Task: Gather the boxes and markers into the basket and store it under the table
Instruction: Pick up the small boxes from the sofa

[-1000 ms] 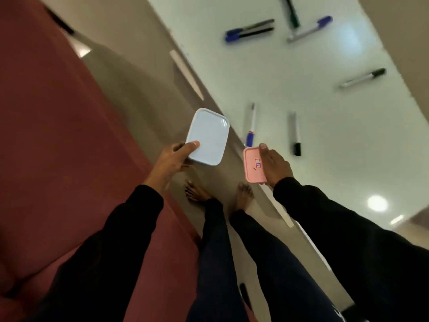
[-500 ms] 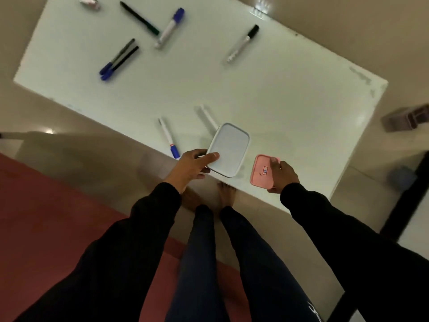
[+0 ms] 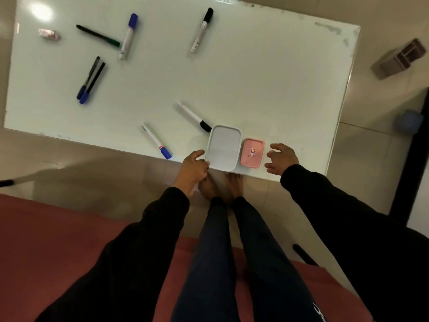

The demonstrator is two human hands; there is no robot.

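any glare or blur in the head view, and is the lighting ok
Head view: dim overall; a bright glare spot on the table at its far left corner; wide-angle bending of the table edges; the small pink object far left is blurred, the markers and boxes fairly sharp.

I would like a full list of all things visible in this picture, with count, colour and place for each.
table: 1, white, centre
white box: 1, near table edge, left hand touching it
pink box: 1, right beside the white box
markers: 7; white with blue cap and dark green far left; dark blue-capped pair left; white with black cap far middle; white with black cap and white with blue cap near edge
small wrapped item: 1, pinkish, far left corner
basket: 1, brownish, floor at right
blue object: 1, floor at right, blurred
red surface: 1, bottom of the picture
left hand: holds white box edge
right hand: open, beside pink box, apart
legs: 2, dark trousers, bare feet
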